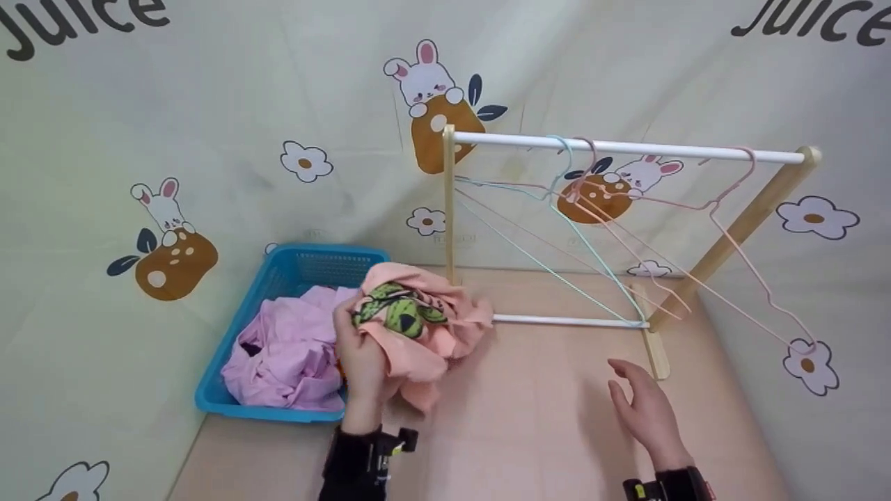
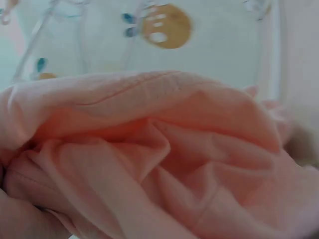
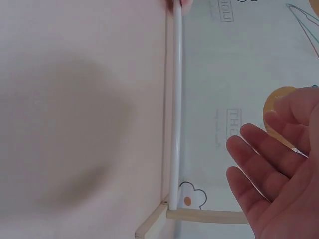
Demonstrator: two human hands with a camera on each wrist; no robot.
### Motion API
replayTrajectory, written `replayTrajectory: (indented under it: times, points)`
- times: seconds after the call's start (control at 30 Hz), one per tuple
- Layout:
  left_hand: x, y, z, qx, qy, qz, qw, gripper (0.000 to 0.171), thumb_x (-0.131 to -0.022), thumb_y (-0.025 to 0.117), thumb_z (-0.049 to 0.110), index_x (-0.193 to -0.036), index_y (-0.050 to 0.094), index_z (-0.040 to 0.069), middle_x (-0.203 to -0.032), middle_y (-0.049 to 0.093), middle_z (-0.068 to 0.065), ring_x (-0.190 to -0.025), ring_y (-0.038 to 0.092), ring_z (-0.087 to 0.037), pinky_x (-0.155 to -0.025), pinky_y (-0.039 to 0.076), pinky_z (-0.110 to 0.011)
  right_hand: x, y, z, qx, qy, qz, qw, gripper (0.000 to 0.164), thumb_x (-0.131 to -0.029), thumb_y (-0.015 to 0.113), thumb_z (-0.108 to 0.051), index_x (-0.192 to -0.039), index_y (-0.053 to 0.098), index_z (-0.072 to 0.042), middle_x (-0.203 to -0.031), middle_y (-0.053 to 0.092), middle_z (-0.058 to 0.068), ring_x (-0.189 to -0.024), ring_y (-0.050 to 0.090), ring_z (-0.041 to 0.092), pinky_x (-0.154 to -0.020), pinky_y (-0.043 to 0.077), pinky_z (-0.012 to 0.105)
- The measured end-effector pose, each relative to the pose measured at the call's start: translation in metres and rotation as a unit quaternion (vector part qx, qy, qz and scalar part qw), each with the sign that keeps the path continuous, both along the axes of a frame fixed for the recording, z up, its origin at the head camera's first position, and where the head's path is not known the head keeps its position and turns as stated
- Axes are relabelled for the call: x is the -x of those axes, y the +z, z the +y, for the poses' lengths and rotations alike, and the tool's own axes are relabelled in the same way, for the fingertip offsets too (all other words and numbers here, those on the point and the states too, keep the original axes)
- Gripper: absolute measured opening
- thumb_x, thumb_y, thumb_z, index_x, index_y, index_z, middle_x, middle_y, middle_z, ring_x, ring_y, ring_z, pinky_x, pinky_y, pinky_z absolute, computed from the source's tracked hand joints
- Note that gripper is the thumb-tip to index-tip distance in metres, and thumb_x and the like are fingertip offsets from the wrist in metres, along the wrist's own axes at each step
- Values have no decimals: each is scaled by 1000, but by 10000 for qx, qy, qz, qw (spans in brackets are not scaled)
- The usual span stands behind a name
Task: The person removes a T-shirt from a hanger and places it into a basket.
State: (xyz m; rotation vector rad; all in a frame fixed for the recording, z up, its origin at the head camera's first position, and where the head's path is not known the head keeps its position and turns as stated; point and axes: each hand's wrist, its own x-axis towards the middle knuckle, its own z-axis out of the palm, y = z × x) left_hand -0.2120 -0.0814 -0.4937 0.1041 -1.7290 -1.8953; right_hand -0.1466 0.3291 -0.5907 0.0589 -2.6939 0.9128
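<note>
Left hand [image 1: 362, 362] grips peach garment [image 1: 424, 327]; right hand [image 1: 644, 407] hovers open.

Peach garment [image 1: 424, 334] with green-and-black print, bunched into a crumpled wad. Gripped by left hand [image 1: 362, 358], lifted just right of the blue basket [image 1: 278, 278], hem drooping toward the counter [image 1: 529, 417]

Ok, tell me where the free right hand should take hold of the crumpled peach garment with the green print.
Probably the loose peach fold hanging at the lower right of the crumpled peach garment, coming in from the right across the table. The left hand already grips the bundle's left side, and the right hand hovers open on the far side, so that drooping edge looks like the nearest free cloth.
</note>
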Motion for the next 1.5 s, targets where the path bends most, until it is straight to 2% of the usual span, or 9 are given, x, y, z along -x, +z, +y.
replayTrajectory:
  times: [0.2,0.43,0.77,0.9,1.03,1.13,1.23,1.37,1.5]
  points:
    - [5,57,-45,-1161,149,1084,9872,21,-102,46,-2,-122,47,-4,-141,48,-20,-126,48,-31,-97,48,-38,2,-4,-1,-55,64,-16,10000,37,-91,66,-2,-127,59,6,-122,62,26,-112,58,43,-94,43,59]
    - [5,97,-86,-1146,1366,1580,9712,19,-97,50,-9,-112,51,2,-138,55,-12,-128,50,-28,-99,48,-38,-2,-4,1,-94,53,50,9999,38,-90,67,-1,-127,59,6,-126,60,26,-119,55,44,-98,40,58]
    - [4,159,-114,-2585,1902,3247,8897,15,-100,26,-12,-97,37,-2,-125,56,-24,-109,56,-43,-85,51,-50,-4,-6,3,-115,13,-82,9999,38,-91,65,-3,-128,59,6,-127,60,27,-119,54,46,-99,39,60]
    - [20,140,-128,-1290,1930,2566,9382,14,-101,37,-7,-112,45,-2,-130,59,-17,-119,56,-34,-95,48,-42,-3,-6,3,-102,3,-167,9998,39,-91,66,-3,-128,58,7,-127,59,27,-120,53,46,-99,39,60]
    - [40,86,-142,1293,1925,418,9718,37,-101,52,9,-137,46,5,-141,54,-4,-128,50,-18,-105,40,-33,-2,-5,3,-123,13,-150,9998,39,-91,66,-3,-128,58,6,-128,59,27,-120,53,46,-99,39,59]
    - [56,43,-146,3294,1090,-618,9358,43,-97,50,1,-140,50,7,-137,56,-11,-125,51,-28,-105,39,-45,-3,-5,2,-157,32,-138,9998,39,-91,66,-2,-128,58,6,-127,59,27,-120,54,46,-99,39,59]
    - [64,6,-146,4739,-319,-1426,8683,53,-92,47,-8,-142,50,8,-146,45,-21,-135,35,-46,-104,26,-71,-2,-4,2,-190,48,-136,9997,39,-91,66,-2,-128,58,6,-128,59,26,-120,53,45,-99,39,59]
    - [60,-27,-139,5050,-2266,-3142,7713,61,-98,55,22,-155,33,17,-163,5,-21,-143,-8,-54,-90,-4,-87,-2,-5,1,-208,55,-139,9997,40,-90,67,-2,-129,58,6,-128,59,26,-120,53,45,-100,39,59]
    - [54,-43,-132,3582,-2951,-4348,7718,73,-100,55,39,-159,20,16,-163,-10,-20,-139,20,-48,-100,40,-57,-2,-7,1,-218,87,-165,9996,41,-90,67,-2,-129,59,5,-129,59,26,-121,53,45,-100,38,59]
